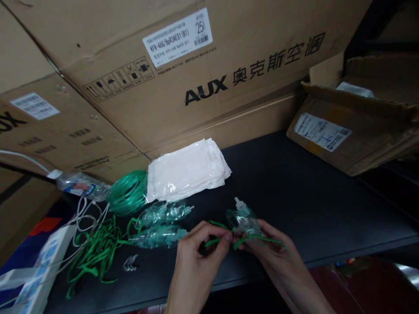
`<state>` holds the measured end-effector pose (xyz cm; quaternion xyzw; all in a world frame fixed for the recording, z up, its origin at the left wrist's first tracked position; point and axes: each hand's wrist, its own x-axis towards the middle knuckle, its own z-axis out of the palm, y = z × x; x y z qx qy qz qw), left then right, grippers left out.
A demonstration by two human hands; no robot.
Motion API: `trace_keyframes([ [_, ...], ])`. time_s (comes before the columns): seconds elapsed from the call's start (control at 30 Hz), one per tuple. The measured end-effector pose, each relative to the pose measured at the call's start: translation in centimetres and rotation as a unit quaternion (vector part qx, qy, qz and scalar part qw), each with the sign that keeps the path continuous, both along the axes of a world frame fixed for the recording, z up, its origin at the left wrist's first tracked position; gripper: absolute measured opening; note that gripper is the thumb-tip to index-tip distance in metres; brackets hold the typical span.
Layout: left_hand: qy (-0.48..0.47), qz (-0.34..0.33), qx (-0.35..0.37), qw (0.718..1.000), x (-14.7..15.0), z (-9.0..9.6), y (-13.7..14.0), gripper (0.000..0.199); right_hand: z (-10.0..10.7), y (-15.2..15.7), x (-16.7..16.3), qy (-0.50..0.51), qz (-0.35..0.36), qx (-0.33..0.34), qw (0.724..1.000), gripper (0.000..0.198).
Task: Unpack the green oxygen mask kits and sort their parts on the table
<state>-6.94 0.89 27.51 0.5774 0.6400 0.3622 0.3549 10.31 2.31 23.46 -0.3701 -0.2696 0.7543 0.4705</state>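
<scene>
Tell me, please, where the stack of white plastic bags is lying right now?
In the head view, the stack of white plastic bags lies left of centre on the black table, beside the green tubing coil.

Bottle (80, 186) label blurred out, unreadable. Power strip (39, 270) cut off by left edge. Strap (244, 240) partly hidden under fingers. Sticker (178, 37) print too tiny.
</scene>
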Motion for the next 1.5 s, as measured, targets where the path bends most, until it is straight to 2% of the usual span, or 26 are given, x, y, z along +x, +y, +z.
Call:
trace_keyframes([
  [0.1,-0.008,-0.008,-0.007,1.0,-0.1,0.0,0.0,0.02,-0.2,0.0,0.2,-0.037,0.004,0.024,0.999,0.029],
  [0.23,-0.008,-0.001,-0.032,0.999,-0.2,-0.2,0.0,0.017,-0.8,0.2,0.5,-0.127,-0.003,0.109,0.986,0.033],
  [0.4,-0.024,0.02,-0.043,0.999,-0.5,-0.5,0.1,0.017,-1.2,0.1,0.5,-0.232,-0.052,0.254,0.937,0.015],
  [0.5,-0.107,0.016,-0.084,0.991,-0.6,-1.1,0.0,0.03,-1.4,0.0,0.4,-0.244,-0.075,0.332,0.908,0.02],
  [0.57,-0.197,0.056,-0.123,0.971,-0.6,-1.7,-0.3,0.037,-1.6,0.0,0.3,-0.253,-0.079,0.381,0.886,0.026],
  [0.63,-0.284,0.15,-0.157,0.934,-0.6,-2.2,-0.7,0.039,-1.8,0.0,0.4,-0.256,-0.077,0.434,0.86,0.034],
  [0.7,-0.338,0.226,-0.188,0.894,-0.6,-2.3,-1.3,0.045,-2.0,0.0,0.4,-0.258,-0.075,0.479,0.835,0.044],
  [0.73,-0.346,0.238,-0.202,0.885,-0.6,-2.2,-1.5,0.047,-2.0,0.1,0.4,-0.262,-0.075,0.495,0.825,0.048],
  [0.83,-0.32,0.206,-0.201,0.903,-0.9,-1.6,-1.9,0.041,-2.3,0.0,0.6,-0.289,-0.068,0.523,0.799,0.054],
  [0.93,-0.291,0.12,-0.184,0.931,-1.2,-1.3,-1.6,0.031,-2.5,-0.1,1.0,-0.325,-0.042,0.54,0.776,0.057],
  [1.0,-0.267,0.057,-0.181,0.945,-1.4,-1.5,-1.2,0.028,-2.6,-0.3,1.4,-0.347,-0.03,0.536,0.769,0.058],
  [1.07,-0.234,0.025,-0.17,0.957,-1.5,-2.0,-0.9,0.026,-2.6,-0.4,1.8,-0.368,-0.035,0.522,0.769,0.057],
  [1.27,-0.137,0.026,-0.092,0.986,-1.2,-2.8,-0.9,0.022,-1.4,-0.7,1.8,-0.423,-0.129,0.481,0.757,0.028],
  [1.4,-0.059,0.01,-0.009,0.998,-0.8,-2.6,-1.1,0.021,-1.0,-0.7,0.5,-0.418,-0.122,0.496,0.752,0.021],
  [1.5,-0.025,0.008,0.044,0.999,-0.6,-2.6,-1.2,0.021,-1.2,-0.6,-0.1,-0.411,-0.118,0.489,0.76,0.016],
])
